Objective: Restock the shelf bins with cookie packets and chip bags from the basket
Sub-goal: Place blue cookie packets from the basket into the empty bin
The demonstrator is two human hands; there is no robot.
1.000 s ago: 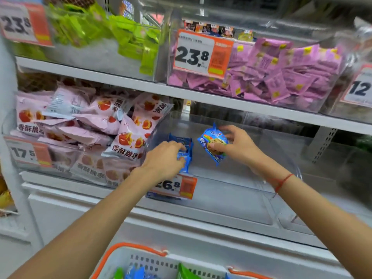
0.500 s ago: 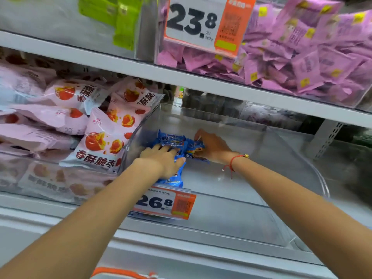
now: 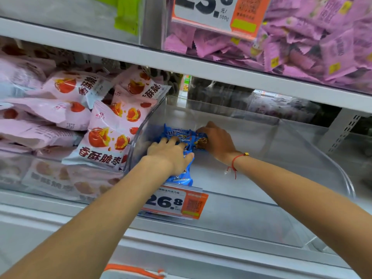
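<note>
Several blue cookie packets [image 3: 182, 134] lie in the left front corner of a clear plastic shelf bin [image 3: 298, 146]. My left hand [image 3: 169, 156] rests flat on top of them, fingers stretched forward, and one blue packet [image 3: 181, 178] sticks out from under its palm toward the bin's front. My right hand [image 3: 218, 142] is just right of the pile, with its fingers curled over the end of a cookie packet [image 3: 201, 140]. The orange rim of the basket [image 3: 132, 269] shows at the bottom edge; its contents are out of view.
A 26.8 price tag [image 3: 175, 202] hangs on the bin's front. The neighbouring left bin is heaped with pink chip bags [image 3: 108, 135]. Above the shelf board [image 3: 221, 71], bins hold purple packets [image 3: 302, 47] and green packets [image 3: 126, 19]. The rest of the clear bin's floor is bare.
Both hands carried blue packets down into the bin's left corner and now lie on the pile. The view has moved closer to the shelf, and the basket has dropped almost out of sight.
</note>
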